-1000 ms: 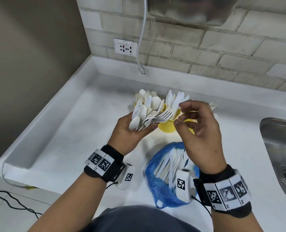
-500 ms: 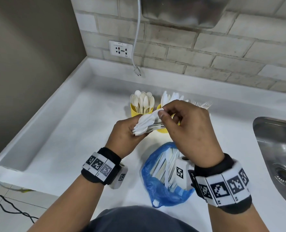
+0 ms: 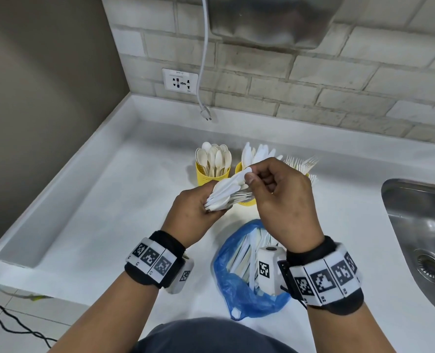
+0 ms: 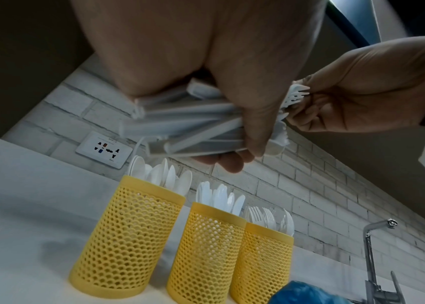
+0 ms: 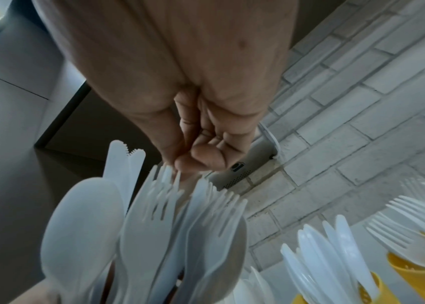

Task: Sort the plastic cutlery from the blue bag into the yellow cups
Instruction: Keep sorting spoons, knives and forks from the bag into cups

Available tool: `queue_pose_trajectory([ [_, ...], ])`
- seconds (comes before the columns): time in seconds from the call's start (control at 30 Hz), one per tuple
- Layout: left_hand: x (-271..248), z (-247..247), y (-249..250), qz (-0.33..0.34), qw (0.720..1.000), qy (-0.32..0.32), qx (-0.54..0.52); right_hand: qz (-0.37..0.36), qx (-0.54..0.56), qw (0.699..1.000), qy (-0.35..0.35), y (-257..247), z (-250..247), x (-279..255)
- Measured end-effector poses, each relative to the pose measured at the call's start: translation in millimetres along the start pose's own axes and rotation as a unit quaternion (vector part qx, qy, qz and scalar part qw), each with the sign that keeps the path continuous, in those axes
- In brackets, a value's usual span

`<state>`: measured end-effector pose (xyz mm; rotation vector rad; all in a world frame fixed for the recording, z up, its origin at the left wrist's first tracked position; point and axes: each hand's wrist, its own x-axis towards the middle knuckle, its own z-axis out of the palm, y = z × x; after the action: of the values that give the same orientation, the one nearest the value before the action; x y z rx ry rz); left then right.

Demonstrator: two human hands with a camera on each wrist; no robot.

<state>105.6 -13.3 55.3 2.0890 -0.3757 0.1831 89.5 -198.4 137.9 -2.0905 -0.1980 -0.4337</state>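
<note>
Now | left hand (image 3: 193, 212) grips cutlery bundle (image 3: 228, 193) | right hand (image 3: 280, 194) pinches its tip

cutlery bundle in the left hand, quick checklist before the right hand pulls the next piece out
1. Left hand grips the bundle firmly: ok, fingers wrap the handles in the left wrist view.
2. Right hand has one piece pinched: ok on the pinch at the bundle's tip; which type of piece it is, cannot tell.
3. Cups sorted by type: ok, spoon cup, knife cup, fork cup.
4. Cups upright on the counter: ok.
5. Room left in the cups: cannot tell.
6. Blue bag still holds cutlery: ok, more to sort.
</note>
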Motion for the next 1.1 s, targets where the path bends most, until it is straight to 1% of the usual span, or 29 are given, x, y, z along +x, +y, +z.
queue_pose_trajectory([
  [0.13,-1,1,-2,-0.009,1.0,-0.009,0.003,0.004,0.038,0.999,0.03,1,-4,-2],
  [0.27,-1,3,0,-0.015,1.0,-0.015,-0.02,0.007,0.076,0.995,0.058,1,-10,0],
  [0.3,-1,4,1,-0.015,0.999,-0.015,-0.025,0.012,0.087,0.994,0.059,1,-10,0],
  [0.37,-1,4,3,-0.016,0.999,-0.017,-0.026,0.024,0.097,0.994,0.037,0,-11,0],
  [0.43,-2,3,3,-0.016,0.999,-0.018,-0.02,0.029,0.08,0.996,0.011,1,-11,0],
  [0.47,-2,3,3,-0.016,1.0,-0.018,-0.019,0.029,0.076,0.997,0.014,2,-11,0],
  [0.57,-3,3,4,-0.018,0.999,-0.016,-0.022,0.036,0.11,0.991,0.063,0,-11,-1],
  [0.6,-2,3,5,-0.017,0.999,-0.015,-0.023,0.042,0.121,0.989,0.068,-1,-11,-1],
  [0.63,-2,3,5,-0.015,1.0,-0.014,-0.022,0.047,0.121,0.99,0.059,-1,-12,-1],
  [0.73,-2,3,5,-0.011,1.0,-0.017,-0.015,0.063,0.068,0.996,-0.007,-2,-11,0],
  [0.77,-3,3,5,-0.012,1.0,-0.02,-0.013,0.066,0.057,0.996,-0.008,-3,-11,0],
  [0.8,-3,3,5,-0.013,1.0,-0.021,-0.015,0.066,0.056,0.996,0.007,-3,-11,-1],
  [0.87,-3,3,5,-0.018,1.0,-0.015,-0.017,0.067,0.08,0.993,0.057,-3,-11,-1],
  [0.9,-3,2,6,-0.022,1.0,-0.011,-0.019,0.072,0.1,0.99,0.073,-3,-12,-1],
  [0.93,-3,2,7,-0.023,0.999,-0.009,-0.02,0.078,0.119,0.987,0.074,-3,-13,0],
  [1.0,-3,2,8,-0.022,1.0,-0.01,-0.02,0.089,0.143,0.985,0.034,-3,-14,1],
  [1.07,-2,2,9,-0.019,0.999,-0.016,-0.021,0.083,0.12,0.989,-0.007,-2,-12,1],
  [1.1,-3,3,10,-0.019,0.999,-0.018,-0.022,0.075,0.106,0.991,-0.012,-1,-10,1],
])
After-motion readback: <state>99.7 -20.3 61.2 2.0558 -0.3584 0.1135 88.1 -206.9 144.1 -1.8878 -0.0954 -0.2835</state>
